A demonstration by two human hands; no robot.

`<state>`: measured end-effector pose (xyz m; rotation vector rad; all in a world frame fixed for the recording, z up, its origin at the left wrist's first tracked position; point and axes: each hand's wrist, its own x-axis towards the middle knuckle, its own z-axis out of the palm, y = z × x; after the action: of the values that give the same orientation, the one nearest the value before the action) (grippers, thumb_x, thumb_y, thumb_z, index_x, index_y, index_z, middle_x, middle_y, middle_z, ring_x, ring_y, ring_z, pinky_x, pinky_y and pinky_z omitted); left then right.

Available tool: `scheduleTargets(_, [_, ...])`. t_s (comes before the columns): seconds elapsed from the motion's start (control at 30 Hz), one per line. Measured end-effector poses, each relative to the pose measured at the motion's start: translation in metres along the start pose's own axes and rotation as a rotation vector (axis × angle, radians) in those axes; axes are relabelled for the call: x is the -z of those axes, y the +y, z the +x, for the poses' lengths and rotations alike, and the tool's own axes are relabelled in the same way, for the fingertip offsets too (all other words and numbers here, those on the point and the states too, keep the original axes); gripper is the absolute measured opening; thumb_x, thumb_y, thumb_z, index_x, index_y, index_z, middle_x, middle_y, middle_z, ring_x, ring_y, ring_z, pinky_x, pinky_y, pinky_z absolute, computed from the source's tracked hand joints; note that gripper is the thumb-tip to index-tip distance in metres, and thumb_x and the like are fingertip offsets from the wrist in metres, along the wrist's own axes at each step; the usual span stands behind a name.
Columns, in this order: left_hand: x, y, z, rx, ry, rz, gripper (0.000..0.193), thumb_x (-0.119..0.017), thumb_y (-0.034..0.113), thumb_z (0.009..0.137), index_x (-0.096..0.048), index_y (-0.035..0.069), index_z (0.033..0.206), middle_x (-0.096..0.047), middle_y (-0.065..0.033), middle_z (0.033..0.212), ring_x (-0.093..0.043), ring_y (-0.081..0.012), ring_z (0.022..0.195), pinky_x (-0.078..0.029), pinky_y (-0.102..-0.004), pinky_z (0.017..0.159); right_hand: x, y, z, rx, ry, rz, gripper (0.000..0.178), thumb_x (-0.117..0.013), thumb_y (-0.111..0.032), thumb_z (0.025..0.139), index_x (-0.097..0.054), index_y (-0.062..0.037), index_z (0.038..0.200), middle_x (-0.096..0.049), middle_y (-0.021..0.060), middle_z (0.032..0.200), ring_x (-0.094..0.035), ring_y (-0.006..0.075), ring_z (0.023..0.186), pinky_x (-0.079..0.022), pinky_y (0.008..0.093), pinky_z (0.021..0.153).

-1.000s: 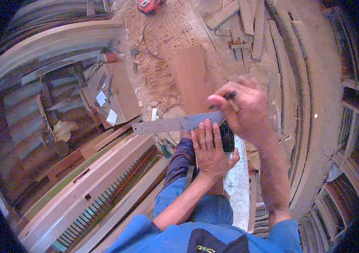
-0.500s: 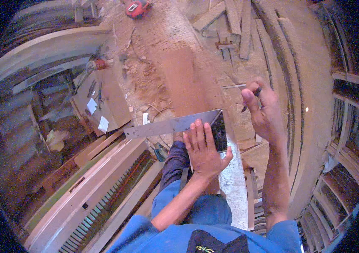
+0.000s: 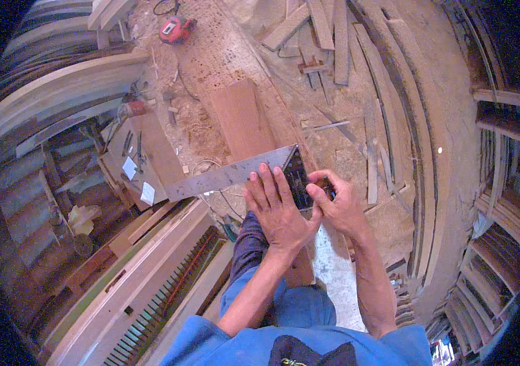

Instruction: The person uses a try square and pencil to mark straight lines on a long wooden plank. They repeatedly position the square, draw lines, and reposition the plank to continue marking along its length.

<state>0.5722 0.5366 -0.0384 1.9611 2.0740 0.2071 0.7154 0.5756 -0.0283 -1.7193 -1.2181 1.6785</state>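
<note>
A reddish wooden board lies lengthwise ahead of me on the workbench. Across it rests a try square, its metal blade pointing left and its dark stock at the board's right side. My left hand is open, fingers stretched and pressed flat on the square near the corner. Just right of the stock is my right hand, fingers closed round a dark pen. Most of the pen is hidden by the fingers, and its tip cannot be made out.
A red tape measure sits at the far end of the bench. Wood shavings cover the bench left of the board. On the right lie several wood strips and a clamp-like tool. Stacked timber stands at the left.
My right hand has come down and left, from above the right side to beside the square's stock. The view has shifted a little; my left hand stays flat on the square.
</note>
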Motion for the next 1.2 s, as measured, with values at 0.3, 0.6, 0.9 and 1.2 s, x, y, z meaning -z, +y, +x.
scheduleTargets(0.3, [0.001, 0.0, 0.0, 0.02, -0.033, 0.0, 0.113, -0.069, 0.051, 0.079, -0.014, -0.002, 0.163, -0.007, -0.0261, 0.171, -0.002, -0.0449, 0.159, -0.002, -0.0648, 0.125, -0.007, 0.015, 0.004, -0.048, -0.026, 0.092, 0.038, -0.069, -0.033, 0.099, -0.071, 0.0022, 0.113, -0.075, 0.0144, 0.095, -0.07, 0.021, 0.087, -0.055, 0.0357, 0.081])
scheduleTargets(0.6, [-0.001, 0.0, 0.001, 0.029, -0.028, 0.016, 0.114, -0.068, 0.052, 0.079, -0.013, -0.001, 0.164, -0.007, -0.0246, 0.172, -0.002, -0.0433, 0.159, -0.003, -0.0657, 0.124, -0.011, 0.024, 0.005, -0.05, -0.031, 0.182, 0.029, -0.069, -0.026, 0.101, -0.07, 0.0015, 0.111, -0.066, 0.001, 0.084, -0.058, 0.0092, 0.074, -0.049, 0.0272, 0.067])
scheduleTargets(0.9, [0.002, 0.002, 0.002, 0.022, -0.015, 0.0, 0.112, -0.067, 0.053, 0.08, -0.016, -0.001, 0.163, -0.01, -0.0236, 0.172, -0.005, -0.0435, 0.159, -0.005, -0.0666, 0.124, -0.012, 0.012, 0.004, 0.078, 0.111, 0.133, 0.022, -0.065, -0.021, 0.103, -0.069, 0.0, 0.107, -0.064, -0.0013, 0.086, -0.054, 0.0057, 0.073, -0.045, 0.024, 0.063])
scheduleTargets(1.2, [0.003, 0.002, 0.002, 0.024, -0.018, -0.039, 0.113, -0.068, 0.055, 0.079, -0.018, -0.002, 0.163, -0.011, -0.0232, 0.171, -0.006, -0.0432, 0.159, -0.005, -0.0656, 0.124, -0.01, -0.07, 0.043, 0.619, 0.393, 0.055, 0.023, -0.06, -0.021, 0.104, -0.067, -0.0027, 0.092, -0.067, 0.006, 0.087, -0.064, 0.0191, 0.08, -0.051, 0.0328, 0.075])
